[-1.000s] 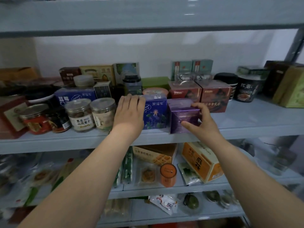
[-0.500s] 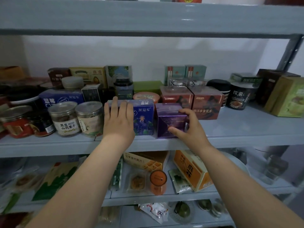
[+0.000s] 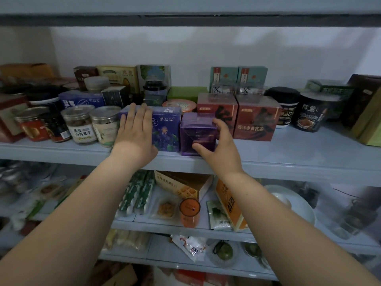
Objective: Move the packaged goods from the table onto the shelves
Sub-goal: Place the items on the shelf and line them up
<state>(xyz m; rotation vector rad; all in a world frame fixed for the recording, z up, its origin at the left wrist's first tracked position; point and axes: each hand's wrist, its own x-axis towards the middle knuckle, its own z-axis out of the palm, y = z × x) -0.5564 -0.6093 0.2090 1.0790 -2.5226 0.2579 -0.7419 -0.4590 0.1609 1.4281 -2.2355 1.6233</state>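
- Two round, clear plastic jars (image 3: pixel 92 125) with paper labels stand left of the purple box (image 3: pixel 196 133), past its blue neighbour.
- The left hand (image 3: pixel 135 139) lies flat on the blue box (image 3: pixel 167 131), fingers (image 3: pixel 141 115) straight and together, likely to steady it.
- That glossy cardboard box touches the purple box's left side.
- The purple box, a shiny film-wrapped cube, sits at the shelf (image 3: pixel 288 155) front edge.
- The right hand (image 3: pixel 219 146) clamps it, thumb in front, fingers curled round its right side, probably to square it up.
- Two dark red boxes (image 3: pixel 255 120) stand just behind and right of it.
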